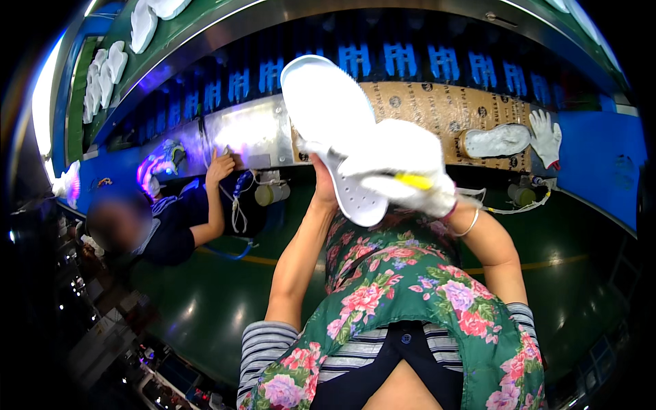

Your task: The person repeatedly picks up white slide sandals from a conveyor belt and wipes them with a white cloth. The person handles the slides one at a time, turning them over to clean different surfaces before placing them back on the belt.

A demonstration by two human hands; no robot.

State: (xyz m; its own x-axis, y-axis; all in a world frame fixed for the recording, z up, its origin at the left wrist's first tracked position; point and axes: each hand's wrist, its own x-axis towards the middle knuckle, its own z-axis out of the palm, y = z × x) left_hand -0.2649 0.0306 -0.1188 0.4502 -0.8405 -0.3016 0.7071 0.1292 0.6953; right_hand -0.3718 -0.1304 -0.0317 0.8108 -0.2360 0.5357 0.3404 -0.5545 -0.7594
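Over the near edge of the worktop (605,154), a white shoe sole (328,92) is held up in the air, its broad end tilted toward the far left and its narrower end, dotted with small holes, toward the person's flowered apron (410,273). The bare left hand (324,180) is clamped on the sole's left side, about midway along. The right hand (403,149), in a white glove, lies over the sole's other side, so the two hands are close together; a small yellow thing (414,181) shows at its fingers. I cannot tell whether that hand grips the sole as well.

On the worktop, a brown printed sheet (471,109) runs beneath the hands. Near its right edge lies another sole (497,141), and just beside that a spare white glove (544,137). Blue brackets (400,60) line the far edge. Left of the sheet is a shiny metal plate (249,130), where a co-worker's hand (220,166) rests at the near edge; a colourful shoe (160,164) stands farther left.
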